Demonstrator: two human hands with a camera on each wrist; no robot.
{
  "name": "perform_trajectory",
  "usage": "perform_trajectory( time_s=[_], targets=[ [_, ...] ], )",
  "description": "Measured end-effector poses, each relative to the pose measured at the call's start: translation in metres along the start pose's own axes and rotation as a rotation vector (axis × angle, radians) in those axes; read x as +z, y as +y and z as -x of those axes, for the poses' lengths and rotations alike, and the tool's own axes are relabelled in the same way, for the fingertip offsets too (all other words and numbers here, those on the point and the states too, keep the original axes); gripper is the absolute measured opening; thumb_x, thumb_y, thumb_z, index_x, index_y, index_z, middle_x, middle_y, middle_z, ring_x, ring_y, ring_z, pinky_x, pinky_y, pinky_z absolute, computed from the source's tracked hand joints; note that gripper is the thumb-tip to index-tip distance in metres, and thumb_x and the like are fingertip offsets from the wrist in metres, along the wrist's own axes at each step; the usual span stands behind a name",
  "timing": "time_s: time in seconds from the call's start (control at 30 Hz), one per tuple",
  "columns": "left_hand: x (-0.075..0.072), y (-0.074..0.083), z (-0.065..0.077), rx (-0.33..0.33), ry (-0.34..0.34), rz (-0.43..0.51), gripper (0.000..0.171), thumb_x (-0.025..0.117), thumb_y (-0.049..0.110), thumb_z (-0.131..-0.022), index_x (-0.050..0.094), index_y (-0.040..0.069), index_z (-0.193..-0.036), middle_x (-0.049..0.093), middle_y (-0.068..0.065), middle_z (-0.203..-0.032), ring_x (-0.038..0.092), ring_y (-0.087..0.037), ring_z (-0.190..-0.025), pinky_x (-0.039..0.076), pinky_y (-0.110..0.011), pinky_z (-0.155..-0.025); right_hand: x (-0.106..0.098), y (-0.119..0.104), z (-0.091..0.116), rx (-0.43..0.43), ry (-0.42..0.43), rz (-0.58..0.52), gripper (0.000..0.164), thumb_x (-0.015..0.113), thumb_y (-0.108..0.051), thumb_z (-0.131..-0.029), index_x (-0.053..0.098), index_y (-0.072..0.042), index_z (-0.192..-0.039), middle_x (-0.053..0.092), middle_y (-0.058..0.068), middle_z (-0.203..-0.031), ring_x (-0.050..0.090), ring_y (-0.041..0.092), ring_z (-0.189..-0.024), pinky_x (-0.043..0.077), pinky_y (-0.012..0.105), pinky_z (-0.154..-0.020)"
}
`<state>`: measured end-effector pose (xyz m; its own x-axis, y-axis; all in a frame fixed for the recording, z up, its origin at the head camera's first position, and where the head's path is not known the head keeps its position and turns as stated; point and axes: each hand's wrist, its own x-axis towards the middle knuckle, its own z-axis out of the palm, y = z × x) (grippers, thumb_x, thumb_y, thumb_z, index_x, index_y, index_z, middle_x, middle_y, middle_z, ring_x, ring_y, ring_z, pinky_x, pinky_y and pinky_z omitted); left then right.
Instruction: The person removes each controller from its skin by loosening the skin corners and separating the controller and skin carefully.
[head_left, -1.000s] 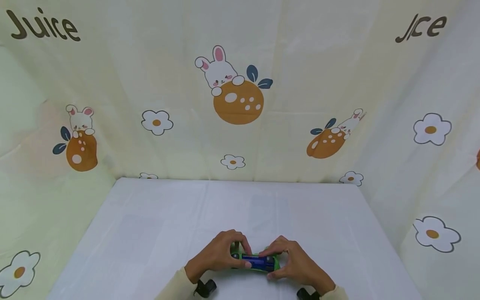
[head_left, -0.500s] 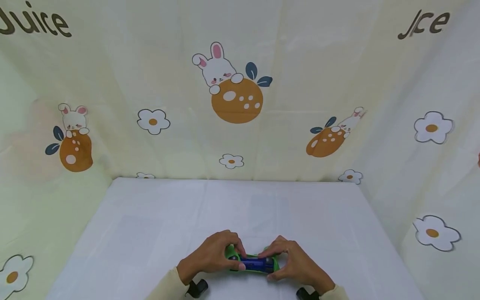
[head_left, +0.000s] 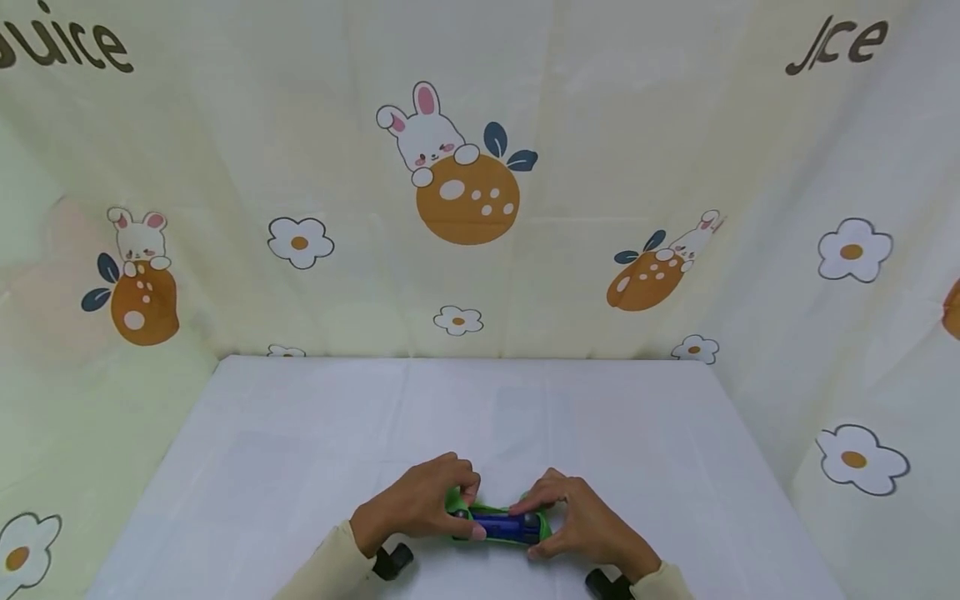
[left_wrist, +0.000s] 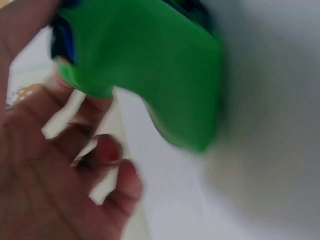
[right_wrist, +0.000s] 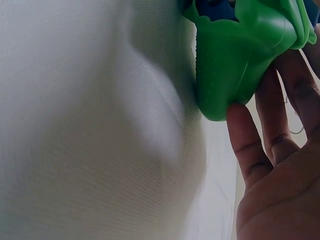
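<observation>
A blue tube-like body [head_left: 512,527] with dark ends lies crosswise near the table's front, set in a smooth green cover [left_wrist: 155,55] that looks rubbery. My left hand [head_left: 420,502] pinches its left end, thumb on the near side and fingers behind. At the other end, my right hand [head_left: 588,523] grips it between thumb and fingers. In the left wrist view a rounded green flap hangs past the fingers, blurred. The right wrist view has the green end [right_wrist: 225,70] close to the tabletop, fingertips touching it. Fingers hide part of both ends.
The white table [head_left: 360,417] spreads out behind the hands. A printed curtain [head_left: 585,275] with rabbits, oranges and flowers stands around its back and sides. Dark wrist cameras [head_left: 393,561] sit below each wrist.
My left hand has shifted slightly left, and more of the green cover shows at the left end. The right hand keeps its grip. The head view has moved a little.
</observation>
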<state>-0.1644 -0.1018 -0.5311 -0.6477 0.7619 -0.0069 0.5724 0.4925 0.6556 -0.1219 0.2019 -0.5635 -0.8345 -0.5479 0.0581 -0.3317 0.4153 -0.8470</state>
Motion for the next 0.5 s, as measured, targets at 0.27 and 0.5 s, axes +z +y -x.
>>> perform_trajectory(
  time_s=[0.27,0.5],
  targets=[
    [0.0053,-0.0034,-0.0037,0.002,-0.102,0.264,0.035,0.083,0.033,-0.092,0.052,0.017,-0.092,0.046,0.008,-0.086,0.043,-0.003,-0.080,0.032,-0.018,-0.072,0.0016,0.0017,-0.0023,-0.007,-0.005,-0.007,0.050,0.100,-0.031,-0.071,0.082,-0.033,-0.117,0.076,-0.014,-0.106,0.060,0.009,-0.102,0.051,0.030,-0.092],
    [0.0068,0.0035,0.0022,0.074,-0.024,0.211,0.023,0.083,0.033,-0.092,0.062,0.022,-0.090,0.056,0.000,-0.089,0.045,-0.006,-0.082,0.035,-0.018,-0.077,0.0047,0.0040,-0.0002,-0.036,0.027,0.012,0.047,0.099,-0.034,-0.072,0.082,-0.034,-0.116,0.076,-0.015,-0.104,0.061,0.009,-0.099,0.051,0.031,-0.090]
  ],
)
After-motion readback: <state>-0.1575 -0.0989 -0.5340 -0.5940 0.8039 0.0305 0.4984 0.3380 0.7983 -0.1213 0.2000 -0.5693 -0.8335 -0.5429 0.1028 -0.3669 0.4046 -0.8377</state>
